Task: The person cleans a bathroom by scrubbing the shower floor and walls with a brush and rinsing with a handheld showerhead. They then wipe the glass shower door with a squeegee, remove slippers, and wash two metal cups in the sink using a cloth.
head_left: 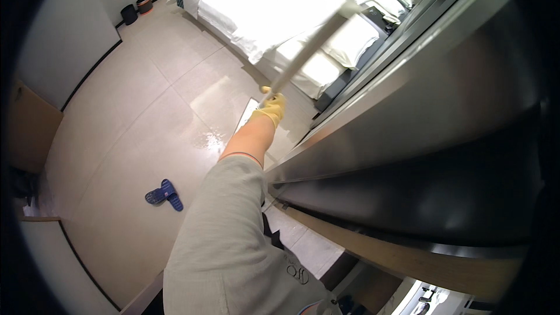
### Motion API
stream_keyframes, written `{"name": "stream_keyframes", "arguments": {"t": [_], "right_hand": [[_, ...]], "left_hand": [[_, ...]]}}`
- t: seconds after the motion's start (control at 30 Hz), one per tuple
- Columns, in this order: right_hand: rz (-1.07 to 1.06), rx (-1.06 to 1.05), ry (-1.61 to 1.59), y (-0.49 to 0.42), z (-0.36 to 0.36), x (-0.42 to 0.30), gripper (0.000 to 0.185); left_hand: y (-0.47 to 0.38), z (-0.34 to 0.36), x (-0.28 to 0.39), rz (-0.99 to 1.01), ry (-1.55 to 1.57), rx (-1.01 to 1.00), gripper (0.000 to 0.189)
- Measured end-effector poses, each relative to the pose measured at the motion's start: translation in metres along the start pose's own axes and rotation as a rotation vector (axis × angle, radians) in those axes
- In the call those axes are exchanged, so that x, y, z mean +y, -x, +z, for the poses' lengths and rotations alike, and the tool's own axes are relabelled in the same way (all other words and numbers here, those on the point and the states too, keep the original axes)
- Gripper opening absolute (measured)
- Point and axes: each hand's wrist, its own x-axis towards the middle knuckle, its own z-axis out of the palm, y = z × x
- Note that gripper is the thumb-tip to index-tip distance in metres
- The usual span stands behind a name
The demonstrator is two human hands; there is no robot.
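Note:
My left hand [272, 107], in a yellow rubber glove, is wrapped around a long pale handle [306, 54]. The handle slants up and to the right across the bed, and its far end is blurred by motion. Behind the gloved wrist, a flat white piece [246, 116] is partly covered by my forearm; I cannot tell whether it belongs to the same tool. Below the hand the tiled floor [144, 127] carries a shiny wet patch [213, 140]. My right hand is out of view.
A bed with white linen [262, 4] stands ahead. Close on my right rises a dark glossy panel in a metal frame [437, 140]. Blue slippers [166, 194] lie on the floor. Two bins [129, 14] stand by the far wall, and a wooden cabinet [35, 127] is at left.

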Motion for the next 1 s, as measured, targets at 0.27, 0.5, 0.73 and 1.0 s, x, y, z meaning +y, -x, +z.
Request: {"name": "stream_keyframes", "arguments": {"t": [0.27,0.5,0.73,1.0], "right_hand": [[0.082,-0.009,0.095,0.016,0.007,0.037,0.036],[0.145,-0.211,0.329,0.016,0.051,0.096,0.037],[0.063,-0.483,1.034,0.015,0.157,0.054,0.038],[-0.241,-0.794,0.822,0.031,0.467,-0.038,0.032]], "left_hand": [[0.028,-0.09,0.082,-0.321,1.646,0.256,0.036],[0.268,-0.028,0.147,-0.146,1.661,0.274,0.02],[0.528,0.069,0.337,-0.961,2.282,-1.145,0.034],[0.667,0.193,0.507,-2.208,2.637,-1.426,0.019]]}}
